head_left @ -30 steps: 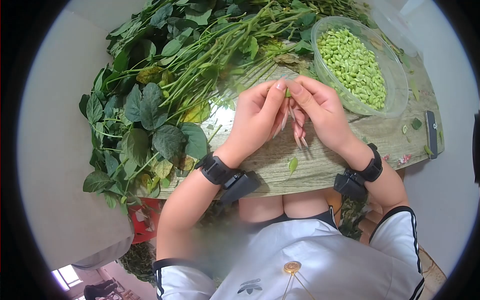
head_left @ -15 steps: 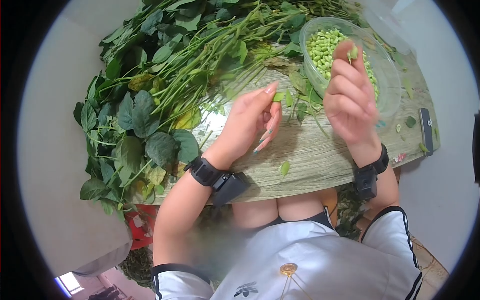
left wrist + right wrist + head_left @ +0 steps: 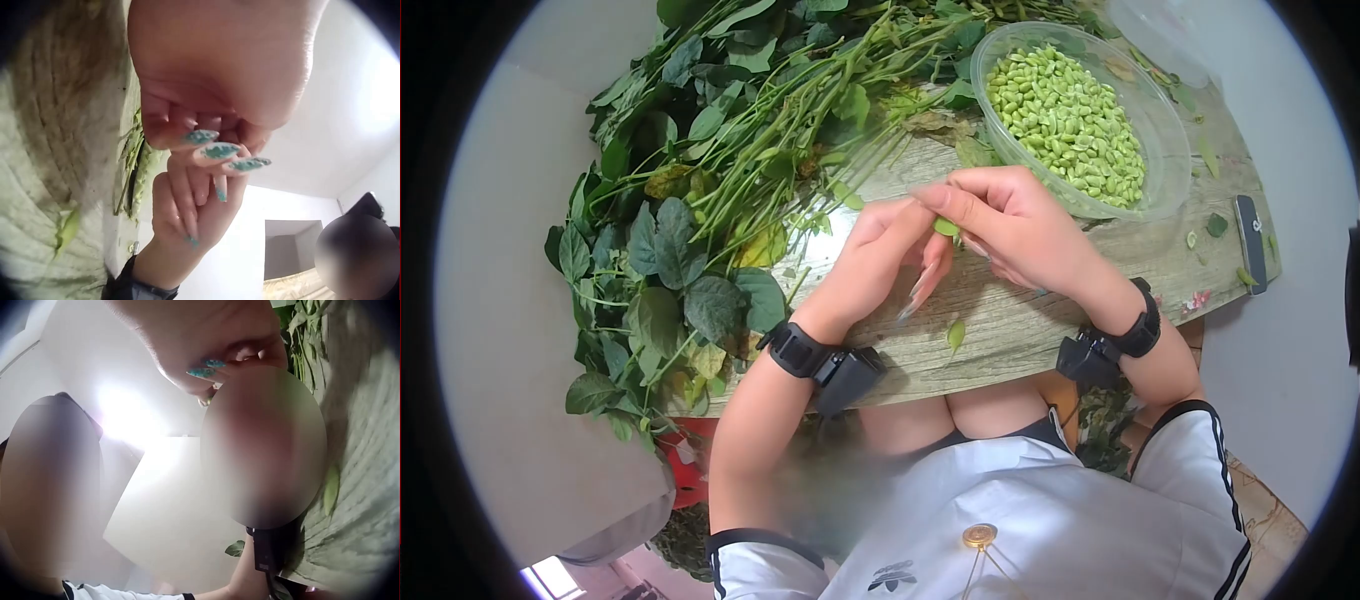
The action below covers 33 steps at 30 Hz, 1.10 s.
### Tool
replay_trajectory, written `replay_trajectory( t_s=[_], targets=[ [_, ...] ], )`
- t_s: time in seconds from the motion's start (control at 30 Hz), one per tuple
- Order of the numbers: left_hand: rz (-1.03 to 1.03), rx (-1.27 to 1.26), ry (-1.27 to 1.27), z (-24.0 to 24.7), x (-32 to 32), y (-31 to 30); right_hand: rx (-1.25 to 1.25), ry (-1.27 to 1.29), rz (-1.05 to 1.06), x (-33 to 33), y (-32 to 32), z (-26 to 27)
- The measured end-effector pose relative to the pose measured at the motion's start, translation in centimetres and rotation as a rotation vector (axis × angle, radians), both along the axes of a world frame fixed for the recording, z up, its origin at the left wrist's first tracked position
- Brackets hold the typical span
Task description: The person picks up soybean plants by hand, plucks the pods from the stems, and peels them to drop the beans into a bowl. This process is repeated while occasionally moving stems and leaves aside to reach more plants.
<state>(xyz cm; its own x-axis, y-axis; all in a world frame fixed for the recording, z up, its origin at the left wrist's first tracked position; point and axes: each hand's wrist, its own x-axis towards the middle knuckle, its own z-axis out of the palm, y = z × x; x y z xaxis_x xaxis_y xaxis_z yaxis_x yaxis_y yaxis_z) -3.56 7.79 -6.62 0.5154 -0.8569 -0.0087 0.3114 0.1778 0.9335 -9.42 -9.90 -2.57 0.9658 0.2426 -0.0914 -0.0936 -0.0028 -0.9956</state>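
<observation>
In the head view a small green pod [image 3: 946, 227] is pinched between both hands above the wooden table. The left hand [image 3: 887, 247] holds it from the left with thumb and finger, its other fingers curled loosely below. From the right, the right hand [image 3: 1032, 228] meets it with thumb and forefinger at the same pod. Behind the right hand stands a clear round tub [image 3: 1165, 190] of shelled green beans [image 3: 1068, 125]. The left wrist view shows the left hand [image 3: 219, 81] with curled, green-nailed fingers; the pod is hidden there. In the right wrist view blur covers part of the scene.
Leafy green stalks [image 3: 800, 150] pile across the table's left and back. One loose pod [image 3: 956, 335] lies near the front edge of the table [image 3: 1020, 350]. A dark phone-like object [image 3: 1251, 243] and leaf scraps lie at the right.
The right hand has come down and left from over the tub, where it held a green piece, and now meets the left hand at the pod. The left hand has stayed nearly in place.
</observation>
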Motion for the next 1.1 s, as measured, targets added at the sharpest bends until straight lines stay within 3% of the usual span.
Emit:
replay_trajectory(
  t_s=[0.03,0.17,0.23,0.33,0.43,0.47,0.53,0.57,0.63,0.8,0.87,0.9,0.97,1.03,1.1],
  targets=[
    [0.067,0.047,0.028,0.0,-0.2,-0.2,0.029,0.101,0.019,0.1,-0.2,0.2],
    [0.099,0.124,-0.005,-0.3,0.2,-0.2,-0.099,0.038,0.023,0.3,0.1,-0.9],
    [0.213,0.184,0.055,-0.3,0.4,-0.5,-0.148,0.018,0.021,0.1,0.6,-0.1],
    [0.235,0.127,0.156,-0.4,1.2,-0.9,-0.02,0.031,0.187,-0.2,-0.4,0.4],
    [0.229,0.119,0.105,-0.5,1.6,-0.6,1.494,-0.458,1.362,0.4,-0.2,-1.9],
    [0.232,0.113,0.122,-0.5,1.6,-0.7,1.491,-0.455,1.373,0.5,-0.5,-1.8],
    [0.228,0.13,0.104,-0.3,1.3,-0.7,0.891,0.109,1.539,0.4,-1.2,-1.4],
    [0.224,0.143,0.084,-0.3,1.2,-0.8,0.893,0.113,1.537,0.8,-1.3,-1.3],
    [0.219,0.149,0.067,-0.4,1.1,-0.7,0.665,0.198,1.52,1.4,-1.4,-1.2],
    [0.283,0.195,-0.072,1.1,1.1,-0.1,0.627,0.194,1.238,0.1,-1.3,-1.1],
    [0.472,0.304,-0.393,1.5,1.4,0.1,0.513,0.321,0.874,-0.6,-1.2,-0.3],
    [0.471,0.308,-0.393,1.1,1.8,0.1,0.517,0.321,0.875,-0.7,-0.7,-0.3],
    [0.833,0.318,-0.968,0.2,3.1,0.2,0.333,0.272,0.607,-0.7,0.7,-0.3],
    [0.953,0.553,-1.179,1.6,3.7,1.6,0.31,0.298,0.556,-0.5,1.2,-0.8],
    [1.169,0.841,-1.683,2.0,5.4,3.7,0.387,0.346,0.466,-0.2,1.2,-1.8]
  ],
)
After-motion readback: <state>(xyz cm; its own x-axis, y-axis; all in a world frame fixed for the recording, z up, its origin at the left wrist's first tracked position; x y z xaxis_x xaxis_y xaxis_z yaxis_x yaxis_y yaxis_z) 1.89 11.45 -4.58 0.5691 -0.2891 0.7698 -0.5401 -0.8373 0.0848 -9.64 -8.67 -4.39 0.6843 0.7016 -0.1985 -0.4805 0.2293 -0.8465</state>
